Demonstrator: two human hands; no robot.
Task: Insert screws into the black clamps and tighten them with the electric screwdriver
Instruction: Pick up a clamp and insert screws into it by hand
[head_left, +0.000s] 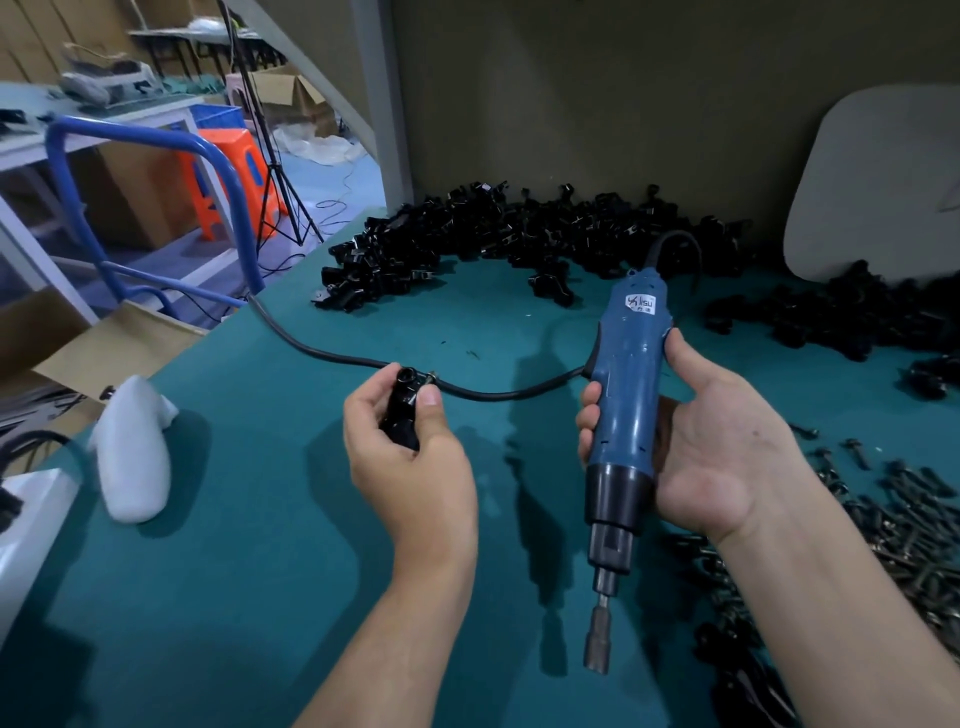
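Your left hand (410, 457) is curled round one black clamp (401, 410), thumb pressed on its near side, bore end turned up and away from you. A small metallic stub at its top right looks like a screw (430, 378) seated in the hole, though it is too small to be sure. Holding the clamp off the tabletop (249, 545) lets you turn the screw toward the tool. Your right hand (727, 457) grips the electric screwdriver (626, 395) round its blue body, fingers wrapped behind and thumb along the far side. The driver bit (597, 644) points down toward you, well apart from the clamp, so the driver seems parked, not yet engaged. Its cable (332, 354) runs behind your left hand and off the left edge, slack enough not to drag the tool. The main heap of clamps (519, 228) lies against the back wall, at arm's reach. The loose screws (883, 525) lie spread on the right, beside your driver hand. A white moulded object (136, 457) sits on the left, clear of the work. Judgement: next, bring bit and screw head together, square on.
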